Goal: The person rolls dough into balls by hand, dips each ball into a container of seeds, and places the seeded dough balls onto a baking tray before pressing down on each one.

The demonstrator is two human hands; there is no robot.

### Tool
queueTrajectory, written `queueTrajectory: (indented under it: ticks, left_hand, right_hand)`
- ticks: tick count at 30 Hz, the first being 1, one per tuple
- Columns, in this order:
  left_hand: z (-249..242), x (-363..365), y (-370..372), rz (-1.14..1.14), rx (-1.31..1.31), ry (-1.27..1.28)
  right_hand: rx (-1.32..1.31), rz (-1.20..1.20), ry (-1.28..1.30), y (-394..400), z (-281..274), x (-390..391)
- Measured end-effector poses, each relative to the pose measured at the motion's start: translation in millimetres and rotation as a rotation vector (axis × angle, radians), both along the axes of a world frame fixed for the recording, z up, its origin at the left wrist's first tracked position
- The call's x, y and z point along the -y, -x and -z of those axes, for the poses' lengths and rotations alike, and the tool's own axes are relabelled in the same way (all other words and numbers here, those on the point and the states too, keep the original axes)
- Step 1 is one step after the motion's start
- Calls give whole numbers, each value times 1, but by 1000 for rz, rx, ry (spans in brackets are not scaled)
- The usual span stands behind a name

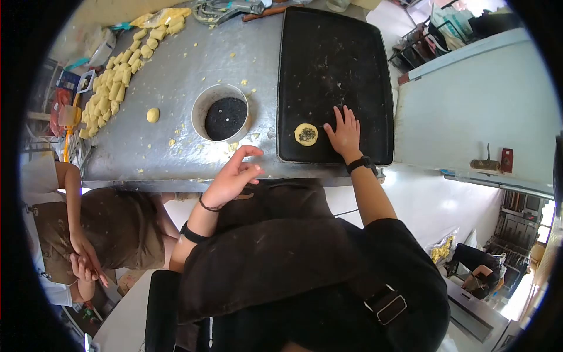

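My right hand (346, 134) lies spread over the front right of a black baking tray (335, 58), its fingers apart and nothing in them. Left of it on the tray is a round yellow dough disc (305, 134) topped with dark green bits. My left hand (234, 176) hovers at the table's front edge with curled fingers, thumb and forefinger apart, holding nothing. Just beyond it stands a round metal tin (221, 112) with black seeds inside. A single dough ball (153, 115) sits further left on the metal table.
Many dough pieces (111, 85) are heaped along the table's left side. Tools (229, 10) lie at the back edge. A co-worker's hands (87, 264) are at the lower left, off the table. A white cabinet top (481, 100) is beyond the tray's right side.
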State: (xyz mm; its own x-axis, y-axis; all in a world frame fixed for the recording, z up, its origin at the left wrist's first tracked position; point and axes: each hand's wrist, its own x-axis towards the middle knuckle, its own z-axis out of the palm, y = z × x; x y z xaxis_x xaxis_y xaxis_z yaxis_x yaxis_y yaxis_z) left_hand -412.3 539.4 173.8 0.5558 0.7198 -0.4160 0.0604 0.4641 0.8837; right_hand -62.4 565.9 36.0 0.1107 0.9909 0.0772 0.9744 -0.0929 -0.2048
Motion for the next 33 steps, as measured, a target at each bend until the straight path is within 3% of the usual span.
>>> queueTrajectory:
  ticks: [3,7,9,12,20,23,25,27,29,33]
  left_hand:
    - [-4,2,0,-19,-1,-43]
    - [-15,-5,21,-137,11,-205]
    - [-21,-13,44,-294,4,-186]
    - [-20,-32,83,-493,-102,-201]
    - [7,-104,184,-726,-299,-308]
    - [92,-149,268,-596,-737,-754]
    - [103,-161,273,-519,-1103,-961]
    - [125,-174,277,-448,-1183,-1099]
    - [135,-179,263,-471,-1305,-1012]
    - [143,-197,269,-249,-1238,-877]
  right_hand:
    - [24,-17,-44,-2,0,-1]
    - [-439,96,-92,-57,12,-13]
    - [-592,207,174,-89,16,-12]
    - [-474,187,418,-87,-15,-2]
    - [-401,140,295,-76,-15,4]
    - [-448,49,254,-77,-13,3]
    - [-684,167,266,-73,-19,9]
    - [-661,221,111,-72,-27,20]
    - [-702,326,59,-61,-45,29]
    - [-719,330,-47,-35,-64,43]
